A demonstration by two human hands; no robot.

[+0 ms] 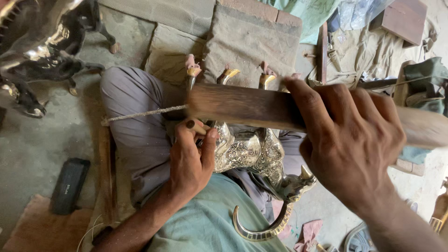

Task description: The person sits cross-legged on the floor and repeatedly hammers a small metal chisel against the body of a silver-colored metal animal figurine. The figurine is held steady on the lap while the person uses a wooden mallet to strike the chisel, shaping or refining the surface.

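A grey concrete floor [32, 149] fills the left of the frame, dusty and lit by soft daylight. A black rectangular case [69, 185] lies on it at lower left, beside a brown mat [42, 228]. Dark polished metal figures [42, 46] stand at upper left. Worn grey cushions [247, 42] sit top centre; crumpled cloth [368, 51] and a wooden board [403, 18] occupy the upper right.

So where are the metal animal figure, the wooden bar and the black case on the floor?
Metal figure [249, 151], head view, on its engraved silver body.
Wooden bar [242, 106], head view, on its dark middle stretch.
Black case [69, 185], head view, on its flat top.
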